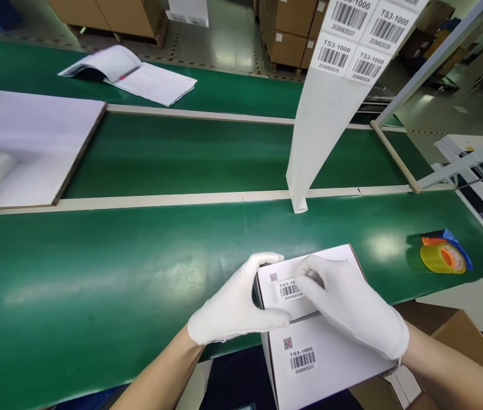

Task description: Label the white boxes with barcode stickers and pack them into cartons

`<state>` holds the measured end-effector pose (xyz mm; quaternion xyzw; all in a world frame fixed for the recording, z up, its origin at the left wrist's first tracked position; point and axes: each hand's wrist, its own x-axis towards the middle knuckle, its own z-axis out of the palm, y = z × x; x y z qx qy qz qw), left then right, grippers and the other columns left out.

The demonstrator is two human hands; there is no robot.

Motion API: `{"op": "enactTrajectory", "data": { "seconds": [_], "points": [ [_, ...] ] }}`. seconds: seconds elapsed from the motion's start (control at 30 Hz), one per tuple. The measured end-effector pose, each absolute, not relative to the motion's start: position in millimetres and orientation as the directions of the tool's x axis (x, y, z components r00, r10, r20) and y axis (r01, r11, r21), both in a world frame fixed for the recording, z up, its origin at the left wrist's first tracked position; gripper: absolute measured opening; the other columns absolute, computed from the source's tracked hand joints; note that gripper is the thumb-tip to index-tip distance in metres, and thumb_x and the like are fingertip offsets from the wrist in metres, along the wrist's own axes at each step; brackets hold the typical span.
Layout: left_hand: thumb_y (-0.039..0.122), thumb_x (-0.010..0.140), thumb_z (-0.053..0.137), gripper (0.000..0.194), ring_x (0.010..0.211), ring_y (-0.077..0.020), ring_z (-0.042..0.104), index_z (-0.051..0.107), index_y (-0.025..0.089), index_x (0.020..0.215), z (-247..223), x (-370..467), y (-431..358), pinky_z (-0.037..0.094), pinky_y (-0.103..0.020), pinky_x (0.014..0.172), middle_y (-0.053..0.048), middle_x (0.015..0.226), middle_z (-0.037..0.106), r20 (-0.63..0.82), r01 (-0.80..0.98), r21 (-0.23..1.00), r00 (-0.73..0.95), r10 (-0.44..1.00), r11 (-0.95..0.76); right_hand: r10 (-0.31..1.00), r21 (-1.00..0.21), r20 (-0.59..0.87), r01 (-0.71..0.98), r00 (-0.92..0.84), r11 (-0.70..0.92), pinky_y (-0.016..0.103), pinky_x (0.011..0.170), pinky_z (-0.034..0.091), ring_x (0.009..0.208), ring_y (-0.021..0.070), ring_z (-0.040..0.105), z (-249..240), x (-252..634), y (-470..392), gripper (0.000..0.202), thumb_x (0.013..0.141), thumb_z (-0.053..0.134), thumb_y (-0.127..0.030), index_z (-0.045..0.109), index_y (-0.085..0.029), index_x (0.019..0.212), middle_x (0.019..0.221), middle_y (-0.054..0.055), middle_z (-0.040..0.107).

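Two white boxes lie together at the bench's front edge, the far box [331,257] and the near box [335,364]. Each bears a small QR code and a TS3-1000 barcode label. My left hand [241,302], in a white glove, spans the left end of the far box with thumb and fingers curved around it. At the right, my gloved right hand [348,296] has its thumb and forefinger pinched at the right end of the far box's label [289,290], covering part of it. The near box's label [303,360] is fully visible.
A strip of barcode labels [314,119] hangs over the green bench [117,273]. Tape rolls [442,254] sit at the right. Papers [156,82] lie on the far belt, a white board [36,136] at the left. An open carton [455,341] stands below right.
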<state>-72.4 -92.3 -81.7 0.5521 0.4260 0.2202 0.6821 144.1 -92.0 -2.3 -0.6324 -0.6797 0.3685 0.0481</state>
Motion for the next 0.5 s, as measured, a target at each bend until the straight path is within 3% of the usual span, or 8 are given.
{"op": "enactTrajectory", "data": {
  "seconds": [0.23,0.5],
  "points": [
    [0.028,0.066,0.093,0.091,0.13,-0.0329,0.059,0.045,0.034,0.143,-85.5,-75.5,-90.9,0.054,-0.052,0.107,-0.007,0.149,0.053,-0.311,0.175,0.95,0.561,0.767,0.257,0.879,-0.503,-0.452,0.858,-0.155,-0.107,0.029,0.06,0.041,0.061,0.0147,0.056,-1.3,136.6,-88.9,0.022,0.091,0.049,-0.02,0.051,-0.024,0.07,0.067,-0.005,0.063],
    [0.027,0.067,0.093,0.091,0.133,-0.0294,0.055,0.044,0.039,0.143,-87.6,-76.4,-90.5,0.053,-0.046,0.106,-0.002,0.152,0.048,-0.283,0.163,0.959,0.573,0.769,0.231,0.847,-0.435,-0.518,0.89,-0.121,-0.139,0.028,0.061,0.042,0.062,0.0136,0.056,1.3,134.7,-88.4,0.022,0.093,0.049,-0.021,0.053,-0.023,0.071,0.067,-0.007,0.063]
  ]
}}
